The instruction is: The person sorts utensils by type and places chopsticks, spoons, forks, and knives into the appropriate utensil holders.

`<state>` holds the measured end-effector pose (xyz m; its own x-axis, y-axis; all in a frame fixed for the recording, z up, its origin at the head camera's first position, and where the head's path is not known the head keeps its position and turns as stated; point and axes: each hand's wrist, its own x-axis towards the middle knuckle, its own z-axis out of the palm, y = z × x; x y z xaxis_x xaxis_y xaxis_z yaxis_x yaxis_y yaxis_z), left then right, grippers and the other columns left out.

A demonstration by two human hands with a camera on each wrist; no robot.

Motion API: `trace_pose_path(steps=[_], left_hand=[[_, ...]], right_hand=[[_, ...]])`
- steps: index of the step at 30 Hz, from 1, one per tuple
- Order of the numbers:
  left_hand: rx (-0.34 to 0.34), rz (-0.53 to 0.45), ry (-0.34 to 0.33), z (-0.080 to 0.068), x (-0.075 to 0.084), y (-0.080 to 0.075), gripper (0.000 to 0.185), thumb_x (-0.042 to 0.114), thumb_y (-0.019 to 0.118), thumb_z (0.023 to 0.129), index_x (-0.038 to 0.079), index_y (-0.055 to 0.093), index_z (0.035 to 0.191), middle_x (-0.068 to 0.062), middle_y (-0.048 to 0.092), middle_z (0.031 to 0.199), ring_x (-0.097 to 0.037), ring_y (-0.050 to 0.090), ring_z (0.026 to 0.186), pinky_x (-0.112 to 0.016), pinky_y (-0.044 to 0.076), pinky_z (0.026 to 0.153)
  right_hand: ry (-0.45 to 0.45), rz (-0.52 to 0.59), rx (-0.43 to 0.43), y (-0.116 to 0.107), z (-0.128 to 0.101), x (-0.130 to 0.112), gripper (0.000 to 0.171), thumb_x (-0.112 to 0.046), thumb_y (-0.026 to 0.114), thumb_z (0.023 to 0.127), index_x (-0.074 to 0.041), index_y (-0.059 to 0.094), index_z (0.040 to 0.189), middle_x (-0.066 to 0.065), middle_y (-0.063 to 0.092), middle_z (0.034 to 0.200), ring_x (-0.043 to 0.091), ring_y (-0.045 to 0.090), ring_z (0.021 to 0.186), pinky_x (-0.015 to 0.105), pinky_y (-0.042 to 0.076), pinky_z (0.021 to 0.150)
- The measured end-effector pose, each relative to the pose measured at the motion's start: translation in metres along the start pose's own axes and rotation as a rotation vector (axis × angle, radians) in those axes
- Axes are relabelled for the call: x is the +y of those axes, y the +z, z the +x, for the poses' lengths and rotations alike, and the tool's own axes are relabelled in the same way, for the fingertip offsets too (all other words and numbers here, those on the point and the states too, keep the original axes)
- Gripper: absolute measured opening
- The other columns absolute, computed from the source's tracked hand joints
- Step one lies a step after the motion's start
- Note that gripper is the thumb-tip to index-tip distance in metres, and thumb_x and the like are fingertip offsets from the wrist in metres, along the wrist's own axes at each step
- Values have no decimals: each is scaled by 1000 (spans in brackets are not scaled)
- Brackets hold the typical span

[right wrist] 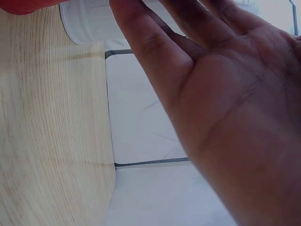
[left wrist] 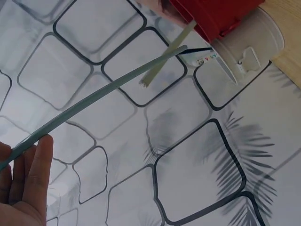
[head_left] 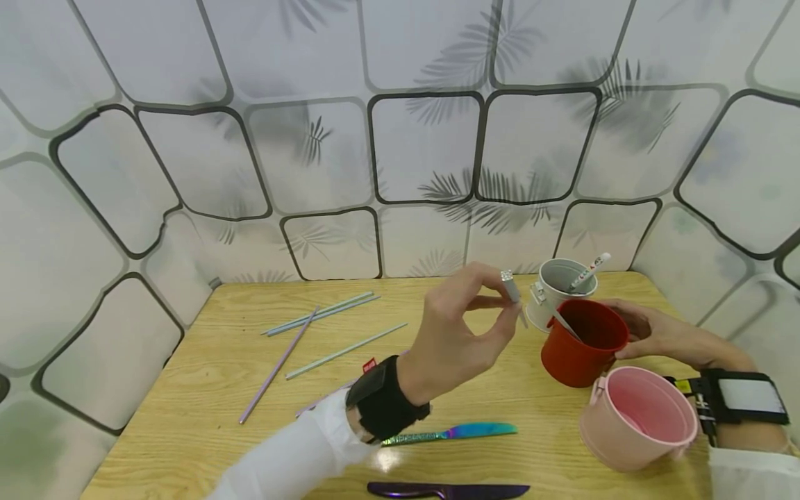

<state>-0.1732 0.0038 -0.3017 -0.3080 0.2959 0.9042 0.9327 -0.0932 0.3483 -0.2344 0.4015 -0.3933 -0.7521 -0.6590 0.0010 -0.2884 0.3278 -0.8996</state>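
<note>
My left hand (head_left: 459,330) pinches a pale grey-green chopstick (left wrist: 94,96) by its thick end, the thin end pointing at the buckets. Just right of it stands a red bucket (head_left: 578,361), in which another chopstick (left wrist: 167,56) leans over the rim. My right hand (head_left: 678,340) holds the red bucket's right side, thumb in front and fingers partly hidden behind it. Behind the red one, a white bucket (head_left: 542,316) holds a white marker (head_left: 590,271). In front is a pink bucket (head_left: 615,437), near my right wrist.
On the left of the wooden table lie light blue chopsticks (head_left: 325,314), a purple chopstick (head_left: 281,364) and a pale green chopstick (head_left: 346,351). Another purple chopstick (head_left: 321,399) is partly behind my left wrist. Nearer lie a rainbow-coloured knife (head_left: 481,430) and a dark purple knife (head_left: 484,492). Patterned cloth (head_left: 425,149) surrounds the table.
</note>
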Motion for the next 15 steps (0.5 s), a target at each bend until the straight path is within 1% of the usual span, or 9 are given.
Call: trace_pose_path(steps=[6, 10, 15], left_hand=[[-6, -39, -27, 5, -6, 18, 25, -15, 69, 87, -4, 58, 107, -17, 65, 99, -22, 70, 96, -22, 58, 87], [-15, -55, -53, 7, -10, 30, 25, -14, 69, 88, -4, 57, 108, -18, 65, 102, -21, 68, 96, -21, 58, 88], [-30, -72, -81, 7, -17, 41, 23, -14, 67, 89, -3, 56, 106, -17, 64, 102, -21, 67, 97, -19, 57, 89]], right_hand=[[-1, -5, 6, 1, 0, -1, 68, 9, 64, 94, 5, 32, 155, 7, 55, 148, 11, 58, 128, 30, 57, 95], [4, -8, 4, 0, 0, -1, 68, 9, 63, 95, 5, 32, 155, 10, 55, 148, 10, 57, 129, 29, 56, 96], [0, 4, -8, 0, 0, 0, 67, 10, 61, 96, 5, 31, 155, 15, 53, 149, 14, 58, 129, 31, 57, 95]])
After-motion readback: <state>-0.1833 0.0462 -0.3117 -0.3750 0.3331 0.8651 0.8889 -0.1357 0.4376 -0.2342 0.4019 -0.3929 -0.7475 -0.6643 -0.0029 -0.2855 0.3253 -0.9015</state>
